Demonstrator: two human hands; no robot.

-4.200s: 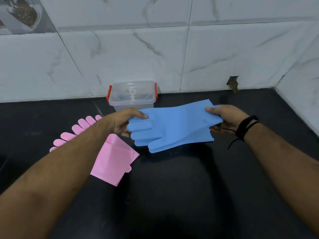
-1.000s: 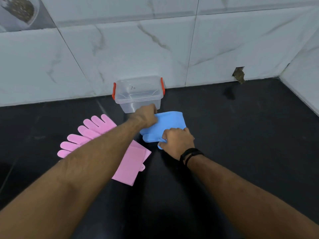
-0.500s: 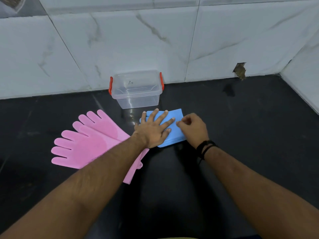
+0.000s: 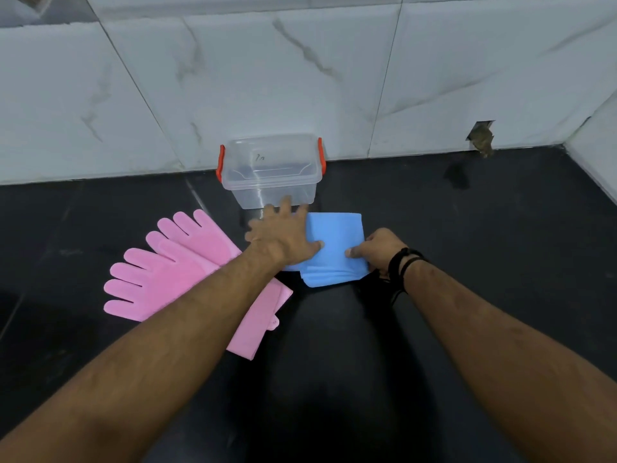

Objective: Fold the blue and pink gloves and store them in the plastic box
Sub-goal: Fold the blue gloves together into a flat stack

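Observation:
The blue gloves [image 4: 335, 243] lie folded into a small rectangle on the black counter, just in front of the clear plastic box [image 4: 272, 175] with orange handles. My left hand [image 4: 283, 237] rests on the bundle's left edge, fingers spread, thumb pressing the top layer. At the right edge my right hand [image 4: 375, 250] pinches the folded layers between thumb and fingers. The pink gloves [image 4: 173, 267] lie flat and unfolded to the left, partly under my left forearm. The box has no lid on it and looks empty.
A white marble-tiled wall rises right behind the box, with a small broken hole [image 4: 480, 137] near its base at the right. Another tiled wall closes the counter's far right. The black counter [image 4: 484, 235] stretches out around the gloves.
My left hand has slid to the left edge of the blue bundle, uncovering its top. My right hand has shifted to grip the right edge. The bundle stays folded.

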